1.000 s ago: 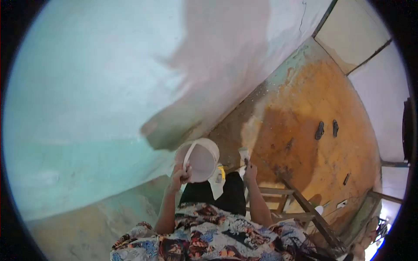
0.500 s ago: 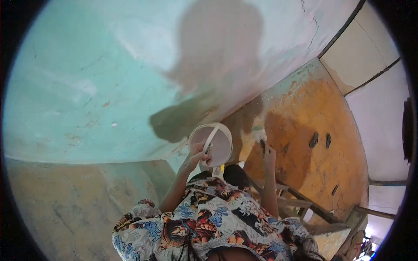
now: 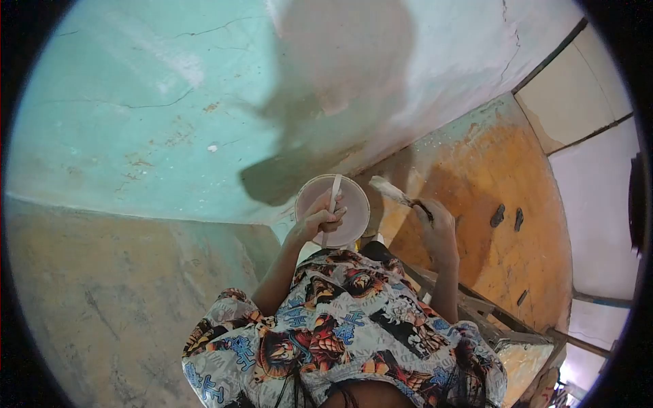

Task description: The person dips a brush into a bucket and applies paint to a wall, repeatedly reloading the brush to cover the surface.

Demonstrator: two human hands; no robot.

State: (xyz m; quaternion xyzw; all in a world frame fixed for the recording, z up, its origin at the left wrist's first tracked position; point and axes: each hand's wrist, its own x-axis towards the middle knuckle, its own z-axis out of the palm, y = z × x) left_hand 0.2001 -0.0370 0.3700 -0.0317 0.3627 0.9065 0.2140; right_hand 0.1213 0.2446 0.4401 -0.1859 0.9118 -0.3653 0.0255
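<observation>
In front of my body, my left hand [image 3: 322, 222] is closed round the pale strap handle of a white bucket [image 3: 360, 212]. The bucket hangs upright by the wall, its inside pale. My right hand [image 3: 437, 226] grips the dark handle of a paintbrush [image 3: 391, 190] to the right of the bucket. White paint coats the bristles, which point left toward the bucket's rim but stand apart from it. Both hands are at about waist height.
A green and whitish wall [image 3: 170, 129] with cracks and my shadow rises ahead. Below right stands a wooden frame [image 3: 490, 313] close to my side. On the orange floor [image 3: 469, 170] lie a pair of dark sandals [image 3: 509, 217] and a small dark object [image 3: 522, 297].
My right hand has come up closer, and the paintbrush now tilts left toward the bucket instead of pointing away. The bucket has shifted slightly right in view as the camera turned.
</observation>
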